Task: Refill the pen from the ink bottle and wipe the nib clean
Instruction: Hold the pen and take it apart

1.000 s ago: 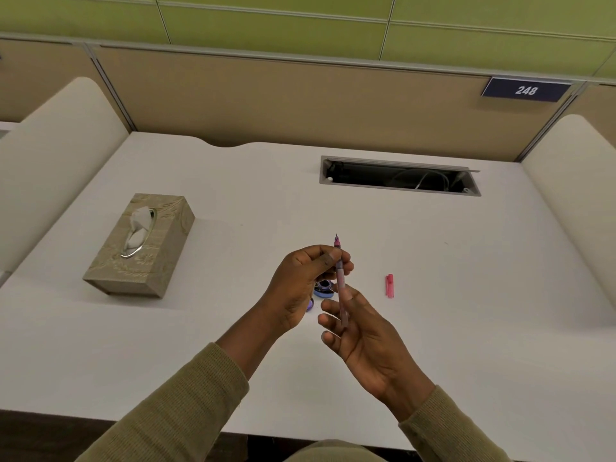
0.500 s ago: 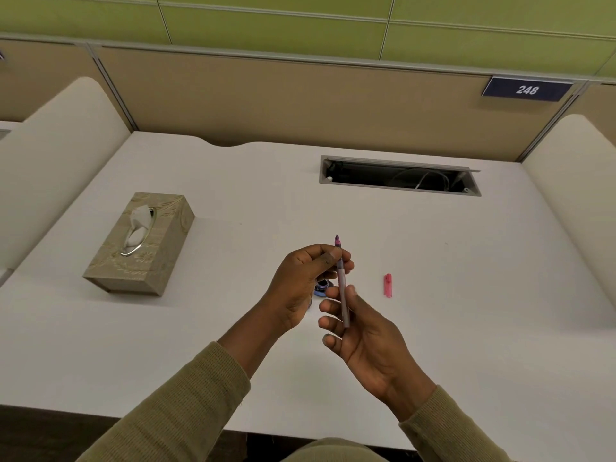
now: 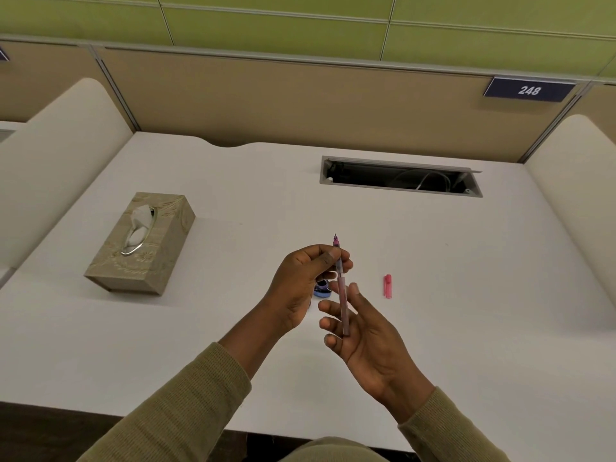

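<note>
The pen [image 3: 340,285] stands nearly upright above the white desk [image 3: 466,295], nib [image 3: 335,241] pointing up and away from the person. The left hand [image 3: 301,285] pinches it near the top, fingers curled around the section just below the nib. The right hand [image 3: 363,331] sits lower, palm up and fingers loosely spread, with the pen's barrel lying across them and its tail end resting there. Just behind the pen, and partly hidden by the left hand, the ink bottle [image 3: 322,289] peeks out on the desk, blue-rimmed; whether it is capped is hard to tell. To the right of the pen, lying on the desk and apart from both hands, is a small pink cap [image 3: 387,286]. Well off to the pen's left sits the tissue box [image 3: 141,243], a white tissue poking up from its slot. Beyond the pen, toward the partition, an open cable slot [image 3: 400,176] is cut into the desk.
</note>
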Demonstrator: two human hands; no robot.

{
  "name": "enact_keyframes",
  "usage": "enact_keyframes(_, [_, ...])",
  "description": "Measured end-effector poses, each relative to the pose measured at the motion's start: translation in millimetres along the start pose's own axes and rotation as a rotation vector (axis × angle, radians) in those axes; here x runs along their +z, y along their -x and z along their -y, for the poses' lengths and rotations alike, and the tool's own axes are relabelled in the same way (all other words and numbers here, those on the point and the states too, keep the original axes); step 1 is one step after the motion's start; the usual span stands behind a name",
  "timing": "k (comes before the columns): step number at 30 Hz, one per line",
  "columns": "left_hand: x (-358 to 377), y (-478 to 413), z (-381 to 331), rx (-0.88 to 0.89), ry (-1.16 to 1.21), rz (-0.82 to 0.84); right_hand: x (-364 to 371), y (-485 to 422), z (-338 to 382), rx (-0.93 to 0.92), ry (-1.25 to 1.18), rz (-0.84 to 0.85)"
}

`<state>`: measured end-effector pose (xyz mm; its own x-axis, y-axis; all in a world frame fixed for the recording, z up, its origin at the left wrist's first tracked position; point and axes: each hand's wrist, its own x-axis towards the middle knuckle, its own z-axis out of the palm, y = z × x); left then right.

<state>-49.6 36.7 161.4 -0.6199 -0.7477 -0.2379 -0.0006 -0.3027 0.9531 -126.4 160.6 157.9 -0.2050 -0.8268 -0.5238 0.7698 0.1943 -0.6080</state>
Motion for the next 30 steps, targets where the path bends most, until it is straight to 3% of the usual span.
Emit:
enact_keyframes(7, [-1.9, -5.0, 1.3, 0.012, 0.012, -0.029, -6.0, -1.4, -2.9, -0.039, 0.055, 0.011])
enact_keyframes(17, [-13.8, -21.6, -2.2, 0.044, 0.082, -0.156, -27.0, -0.2, -14.4, -0.156, 0.499, -0.081])
enact_keyframes(21, [-17.4, -26.0, 1.7, 0.025, 0.087, -0.171, -49.5, -13.7, -16.8, -0.228, 0.651, -0.243])
enact_keyframes(27, [-18.4, -24.2, 16.8, -0.014, 0.032, -0.147, -122.5, -58.0, -10.7, -0.378, 0.934, -0.741])
enact_keyframes(30, [-17.1, -22.9, 24.0, -0.031, 0.03, -0.135, -156.2, -75.9, -3.9, -0.356, 1.013, -0.832])
